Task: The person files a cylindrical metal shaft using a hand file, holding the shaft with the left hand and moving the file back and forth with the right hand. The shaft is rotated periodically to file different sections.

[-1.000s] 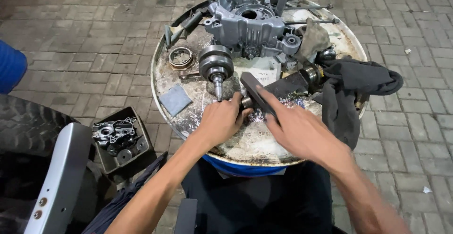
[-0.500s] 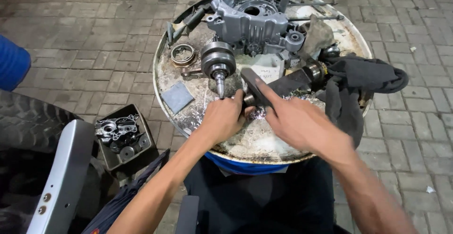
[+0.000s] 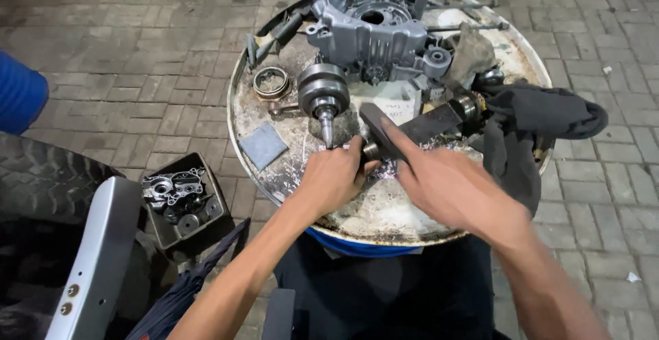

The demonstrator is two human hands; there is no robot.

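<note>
In the head view we are counting two hands over one round drum top (image 3: 302, 168), its metal face scuffed, greasy and strewn with bright shavings. Our left hand (image 3: 333, 179) is curling shut around a small cylindrical metal part (image 3: 371, 151), of which only the end is showing past the fingers. Our right hand (image 3: 449, 185) is closing on a flat dark file (image 3: 419, 126), index finger stretched along its blade, which is lying across the small part at the middle of the drum.

One crankshaft (image 3: 322, 93) is lying just behind the left hand, round, machined and steel-grey, its shaft pointing at us. One cast grey engine case (image 3: 374, 28), ribbed and full of bores, is sitting at the far side, its top cut off by the frame. We are also counting one ring-shaped bearing (image 3: 271, 83), one square grey abrasive pad (image 3: 263, 145) and one limp black rag (image 3: 542, 124) draped over the drum's right rim.

On the paving at left, one black tray (image 3: 206, 227) is holding several small metal parts (image 3: 175, 192), too jumbled to count. A tyre (image 3: 48, 182) is cut off at the left edge.
</note>
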